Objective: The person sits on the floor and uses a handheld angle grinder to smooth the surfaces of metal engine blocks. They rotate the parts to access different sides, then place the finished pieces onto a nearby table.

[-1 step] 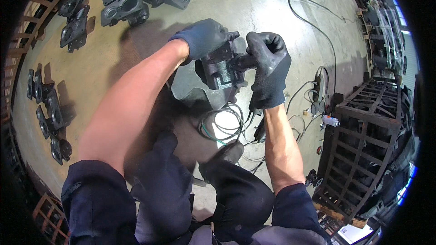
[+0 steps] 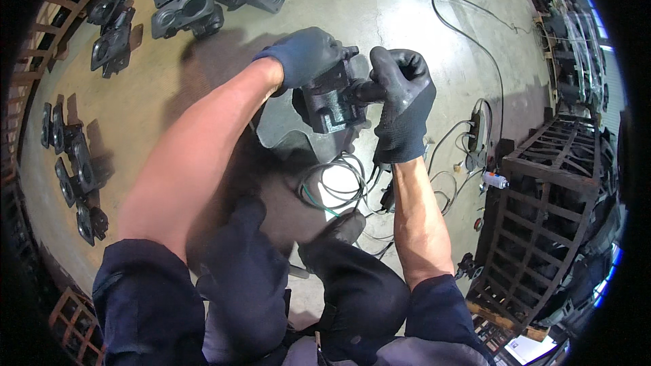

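Note:
A dark metal casting (image 2: 331, 103) with a blocky, stepped face is in front of me, above a grey, curved-edged surface (image 2: 277, 124). My left hand (image 2: 306, 59), in a dark blue and black glove, is closed around the casting's upper left part. Against its right side is my right hand (image 2: 405, 105) in a black glove. One digit of it reaches to the casting, and the other fingers are curled. Whether those curled fingers hold anything small is hidden.
Similar dark castings (image 2: 186, 10) stand in groups on the floor, far left and along the left side. A coiled cable (image 2: 305, 193) lies below the casting. To the right are a power strip (image 2: 479, 129), a spray can (image 2: 496, 179) and a dark metal cage (image 2: 542, 224).

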Tool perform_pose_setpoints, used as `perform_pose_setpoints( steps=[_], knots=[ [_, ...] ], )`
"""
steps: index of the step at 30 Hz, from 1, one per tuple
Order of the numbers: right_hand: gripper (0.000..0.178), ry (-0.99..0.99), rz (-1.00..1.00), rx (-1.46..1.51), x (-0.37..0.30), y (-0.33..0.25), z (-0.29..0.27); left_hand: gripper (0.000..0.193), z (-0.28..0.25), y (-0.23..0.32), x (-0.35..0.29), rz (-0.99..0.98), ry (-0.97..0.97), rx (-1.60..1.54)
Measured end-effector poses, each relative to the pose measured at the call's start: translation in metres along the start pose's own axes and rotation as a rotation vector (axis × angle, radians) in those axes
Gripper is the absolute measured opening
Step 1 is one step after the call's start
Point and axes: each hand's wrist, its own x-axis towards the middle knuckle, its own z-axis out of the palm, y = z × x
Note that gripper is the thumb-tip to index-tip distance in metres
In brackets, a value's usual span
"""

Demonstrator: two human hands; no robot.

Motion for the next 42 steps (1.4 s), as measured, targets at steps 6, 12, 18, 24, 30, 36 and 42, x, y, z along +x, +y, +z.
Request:
perform_pose_setpoints(
  steps=[6, 12, 18, 24, 30, 36, 42],
  knots=[
    [0.024, -0.085, 0.064, 0.201, 0.008, 0.003, 0.002, 0.035, -0.008, 0.006, -0.005, 0.201, -0.049, 0.172],
    [0.028, -0.229, -0.134, -0.025, 0.018, 0.008, -0.006, 0.037, -0.007, 0.012, -0.001, -0.152, -0.088, -0.058],
    [0.028, -0.142, -0.067, 0.062, 0.015, 0.005, -0.002, 0.036, -0.008, 0.015, -0.005, -0.149, -0.083, -0.087],
    [0.036, -0.253, -0.115, 0.030, 0.014, 0.003, -0.004, 0.043, 0.003, -0.015, -0.002, 0.030, -0.028, -0.233],
    [0.035, -0.322, -0.009, 0.174, 0.020, 0.000, -0.011, 0.047, 0.001, -0.003, -0.006, 0.017, 0.016, -0.087],
    [0.032, -0.459, -0.295, 0.222, 0.038, -0.060, -0.070, 0.045, -0.006, 0.013, -0.006, 0.065, -0.081, -0.132],
    [0.035, -0.054, 0.362, 0.039, 0.018, 0.081, -0.118, 0.030, -0.003, 0.003, -0.008, 0.095, -0.036, -0.100]
  ],
)
